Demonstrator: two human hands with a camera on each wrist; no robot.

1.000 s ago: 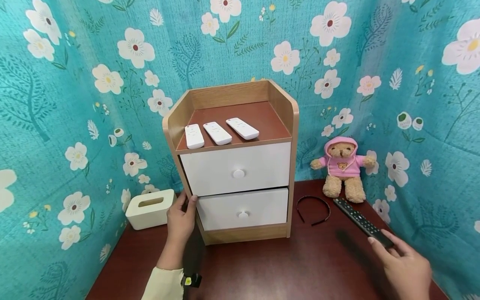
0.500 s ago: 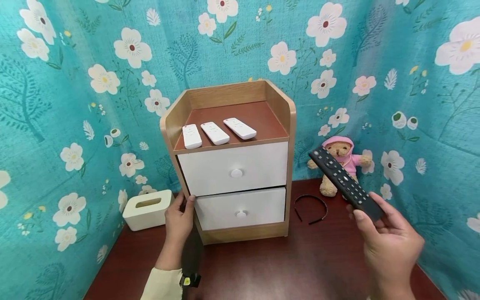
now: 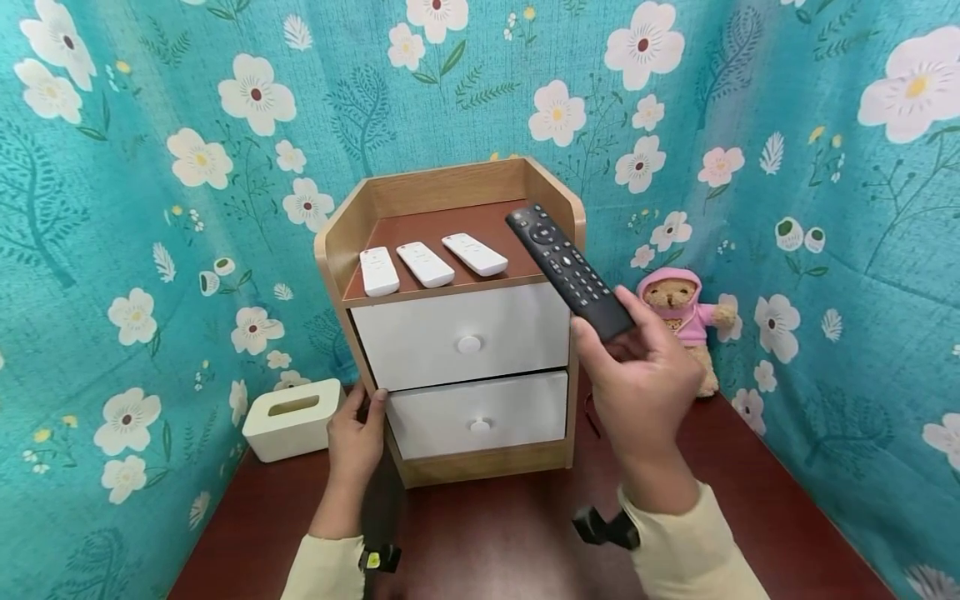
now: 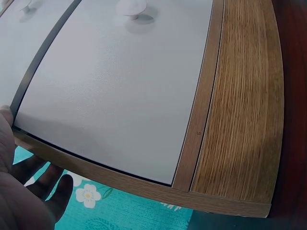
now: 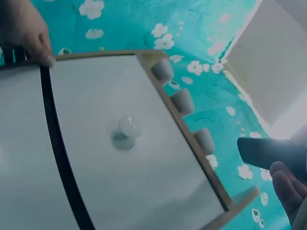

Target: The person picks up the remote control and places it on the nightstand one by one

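Observation:
In the head view my right hand (image 3: 647, 379) pinches the lower end of a black remote control (image 3: 564, 265), raised at a slant across the right front of a small wooden cabinet (image 3: 487, 475). Its buttons face up. The right wrist view shows the same remote (image 5: 268, 152) dark and partly cut off. My left hand (image 3: 356, 440) grips the cabinet's left side, thumb on the front edge and fingers behind the side panel. Three white remotes lie in a row on the cabinet's top: left (image 3: 379, 272), middle (image 3: 425, 265) and right (image 3: 476, 255).
Two white drawers, upper (image 3: 420, 337) and lower (image 3: 435, 421), fill the cabinet front. A cream tissue box (image 3: 288, 433) stands left. A teddy bear in a pink hoodie (image 3: 697, 321) sits at the right, partly behind my hand. A headband (image 3: 592, 417) is mostly hidden.
My right hand has lifted the black remote from beside the teddy bear and carried it up and left to the cabinet's right front. My left hand stays at the cabinet's side.

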